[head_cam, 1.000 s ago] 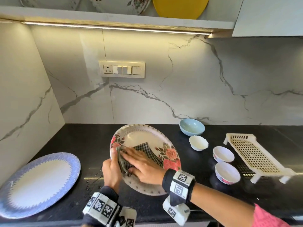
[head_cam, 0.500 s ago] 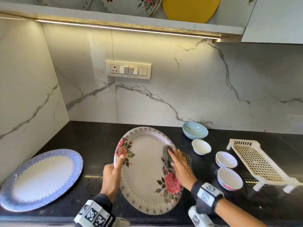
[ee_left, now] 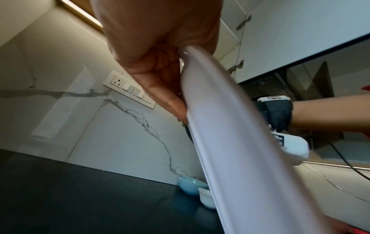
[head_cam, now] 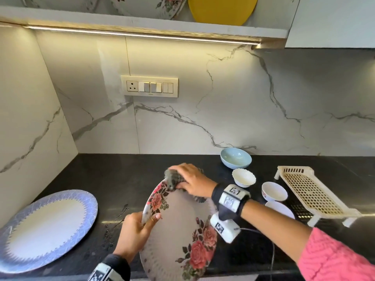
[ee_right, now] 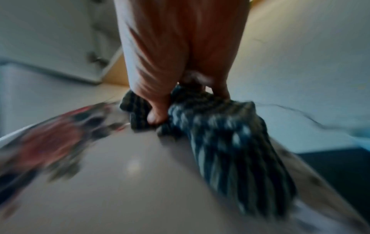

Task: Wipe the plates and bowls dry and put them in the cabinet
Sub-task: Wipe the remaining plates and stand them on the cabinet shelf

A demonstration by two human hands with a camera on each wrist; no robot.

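- Underneath everything, the black countertop (head_cam: 121, 179) runs along the marble backsplash (head_cam: 223, 108), which carries a cream switch panel (head_cam: 149, 86).
- Held tilted above the counter's front edge is the rose-patterned plate (head_cam: 178, 236), its face toward the person.
- At the left, a blue-rimmed plate (head_cam: 46, 230) lies flat on the counter, well apart from the held one.
- At the right stands a cream plastic drying rack (head_cam: 312, 195).
- Between rack and held plate sit a pale blue bowl (head_cam: 235, 160), a scalloped white bowl (head_cam: 244, 177) and a white bowl with a red pattern (head_cam: 274, 191).
- On the plate's left rim, the left hand (head_cam: 135, 232) grips, thumb on the face and fingers (ee_left: 160, 88) behind.
- At the plate's far rim, the right hand (head_cam: 192, 182) curls round a bunched checked cloth (ee_right: 220, 134) and presses it there.
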